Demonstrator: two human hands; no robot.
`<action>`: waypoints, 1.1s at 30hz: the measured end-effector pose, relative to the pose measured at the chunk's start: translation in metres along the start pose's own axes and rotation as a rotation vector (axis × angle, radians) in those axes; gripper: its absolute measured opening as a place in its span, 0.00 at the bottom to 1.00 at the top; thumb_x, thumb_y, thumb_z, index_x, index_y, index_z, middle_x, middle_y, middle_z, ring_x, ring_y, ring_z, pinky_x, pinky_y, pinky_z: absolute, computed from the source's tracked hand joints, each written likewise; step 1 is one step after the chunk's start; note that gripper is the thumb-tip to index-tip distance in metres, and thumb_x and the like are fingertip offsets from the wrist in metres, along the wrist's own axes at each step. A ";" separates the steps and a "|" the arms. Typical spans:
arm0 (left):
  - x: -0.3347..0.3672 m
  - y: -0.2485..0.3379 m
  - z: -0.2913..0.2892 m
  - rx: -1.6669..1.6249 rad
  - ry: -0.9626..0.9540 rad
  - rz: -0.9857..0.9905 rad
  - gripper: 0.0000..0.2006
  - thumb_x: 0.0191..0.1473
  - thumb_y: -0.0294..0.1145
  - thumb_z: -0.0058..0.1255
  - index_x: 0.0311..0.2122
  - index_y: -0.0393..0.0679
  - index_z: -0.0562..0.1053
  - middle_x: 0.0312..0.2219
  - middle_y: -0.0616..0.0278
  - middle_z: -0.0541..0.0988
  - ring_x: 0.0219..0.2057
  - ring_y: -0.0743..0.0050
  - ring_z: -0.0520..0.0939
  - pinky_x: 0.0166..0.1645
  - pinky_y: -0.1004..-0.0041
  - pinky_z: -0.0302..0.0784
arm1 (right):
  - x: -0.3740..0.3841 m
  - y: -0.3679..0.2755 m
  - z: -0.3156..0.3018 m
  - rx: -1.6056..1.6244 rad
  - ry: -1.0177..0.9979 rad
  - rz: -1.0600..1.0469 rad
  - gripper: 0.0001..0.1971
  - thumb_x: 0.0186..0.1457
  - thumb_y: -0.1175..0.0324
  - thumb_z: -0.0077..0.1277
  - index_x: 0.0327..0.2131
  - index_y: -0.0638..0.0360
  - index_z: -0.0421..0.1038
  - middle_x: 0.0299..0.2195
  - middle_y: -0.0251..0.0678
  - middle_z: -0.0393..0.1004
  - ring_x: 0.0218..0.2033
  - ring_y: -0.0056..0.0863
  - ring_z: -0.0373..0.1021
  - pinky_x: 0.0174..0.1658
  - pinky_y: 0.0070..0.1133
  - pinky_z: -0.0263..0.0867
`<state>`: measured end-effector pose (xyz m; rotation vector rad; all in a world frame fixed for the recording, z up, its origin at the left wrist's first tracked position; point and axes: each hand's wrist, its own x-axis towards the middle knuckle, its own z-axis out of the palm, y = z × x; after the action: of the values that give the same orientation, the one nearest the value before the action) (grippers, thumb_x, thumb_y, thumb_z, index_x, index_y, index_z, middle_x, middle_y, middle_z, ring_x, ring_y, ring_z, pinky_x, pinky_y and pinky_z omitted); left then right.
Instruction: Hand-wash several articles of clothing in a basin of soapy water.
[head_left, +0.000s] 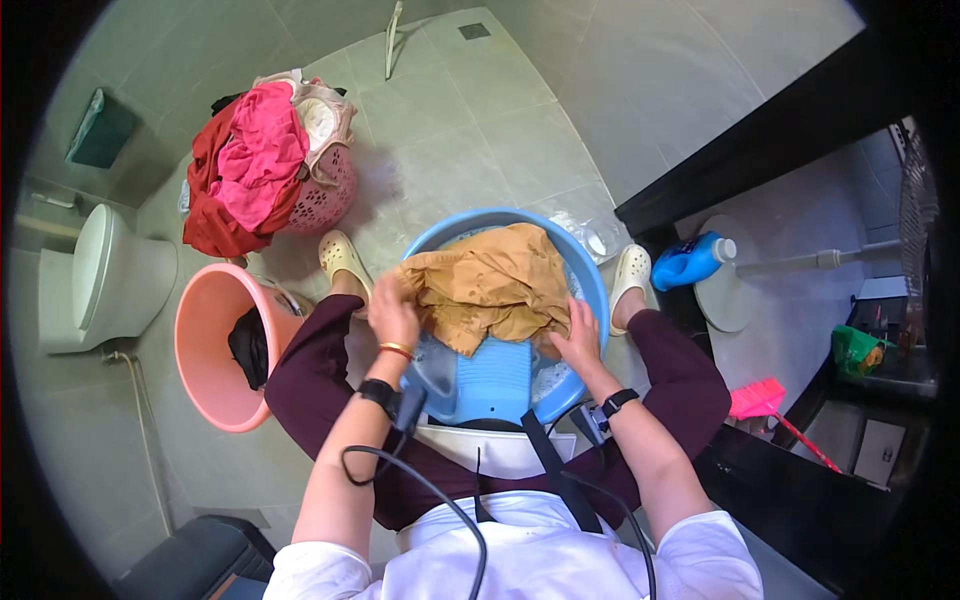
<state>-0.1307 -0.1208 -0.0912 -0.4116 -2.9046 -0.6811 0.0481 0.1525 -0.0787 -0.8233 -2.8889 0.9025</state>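
Observation:
A tan-brown garment [500,275], wet in darker patches, lies bunched in a round blue basin [598,300] between my feet. Under its near edge shows a ribbed blue washboard [495,380], sloping toward me, with suds beside it. My left hand [393,315], slightly blurred, is closed on the garment's left edge. At the right edge my right hand [578,340] touches the cloth, thumb and fingers spread apart. The undersides of both hands are hidden.
A pink perforated basket [330,190] heaped with red and pink clothes stands far left. Nearer is a peach bucket [190,345] holding a dark cloth [248,345]. A toilet [110,275] stands left; a blue detergent bottle [690,262] and pink brush [758,398] are right.

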 end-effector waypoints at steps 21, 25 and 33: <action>0.018 0.003 0.174 0.040 -1.068 -0.014 0.40 0.40 0.58 0.48 0.54 0.44 0.52 0.52 0.47 0.56 0.55 0.45 0.52 0.55 0.61 0.51 | 0.151 0.024 0.105 -0.293 -0.706 0.024 0.39 0.38 0.41 0.48 0.52 0.55 0.54 0.56 0.42 0.47 0.58 0.46 0.40 0.57 0.37 0.40; -0.016 -0.037 0.208 0.052 -1.454 -0.217 0.44 0.38 0.74 0.25 0.50 0.46 0.62 0.49 0.49 0.64 0.51 0.56 0.63 0.54 0.66 0.55 | 0.173 0.024 0.120 -0.325 -0.829 -0.064 0.33 0.40 0.41 0.46 0.43 0.58 0.65 0.46 0.46 0.62 0.49 0.45 0.56 0.50 0.37 0.52; 0.011 -0.040 0.188 0.117 -1.398 0.121 0.25 0.44 0.59 0.40 0.40 0.51 0.71 0.34 0.49 0.74 0.36 0.52 0.74 0.42 0.66 0.68 | 0.160 0.001 0.093 -0.478 -0.713 -0.190 0.29 0.39 0.49 0.51 0.47 0.46 0.61 0.51 0.40 0.57 0.50 0.40 0.55 0.47 0.34 0.56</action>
<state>-0.1652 -0.0676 -0.2730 -1.5410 -4.0160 -0.1495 -0.1033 0.1814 -0.1808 -0.2220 -3.8081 0.5676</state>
